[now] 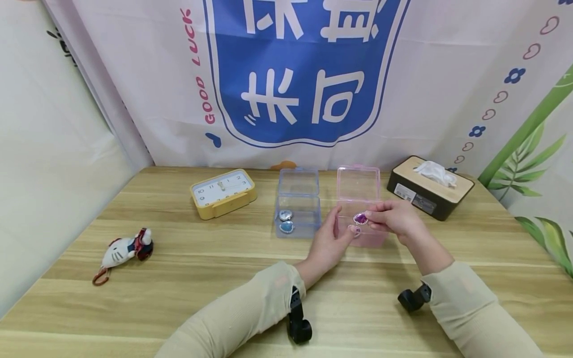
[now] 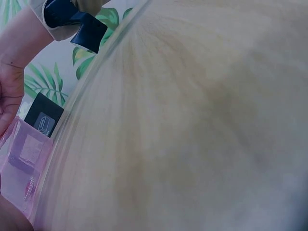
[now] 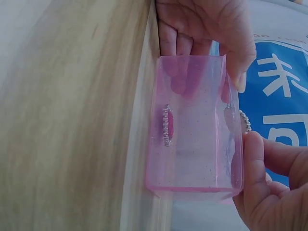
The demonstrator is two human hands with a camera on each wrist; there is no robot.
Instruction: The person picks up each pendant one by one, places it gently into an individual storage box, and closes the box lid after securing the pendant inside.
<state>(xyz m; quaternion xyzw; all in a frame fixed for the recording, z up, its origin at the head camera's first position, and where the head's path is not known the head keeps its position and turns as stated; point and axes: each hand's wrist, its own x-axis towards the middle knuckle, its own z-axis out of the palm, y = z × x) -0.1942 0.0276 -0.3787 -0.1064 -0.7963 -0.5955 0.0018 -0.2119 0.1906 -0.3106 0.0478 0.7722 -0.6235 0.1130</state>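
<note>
My right hand (image 1: 400,219) pinches a purple gem with a beaded silver rim (image 1: 360,218) just above an open pink plastic box (image 1: 373,240). The left hand (image 1: 328,244) grips that box's left side, thumb near the front edge and fingers along the outer wall. Inside the box lies another beaded gem (image 1: 355,230); through the clear wall in the right wrist view this gem (image 3: 169,126) looks pink and sits on the bottom. Left of it stands an open blue plastic box (image 1: 309,219) holding a clear gem (image 1: 285,215) and a blue gem (image 1: 286,227).
A yellow clock (image 1: 224,194) lies tilted at the back left. A tissue box (image 1: 429,189) stands behind the right hand. The plush keychain (image 1: 125,250) lies at the far left of the wooden table (image 1: 188,298). A printed cloth (image 1: 295,119) hangs along the back edge.
</note>
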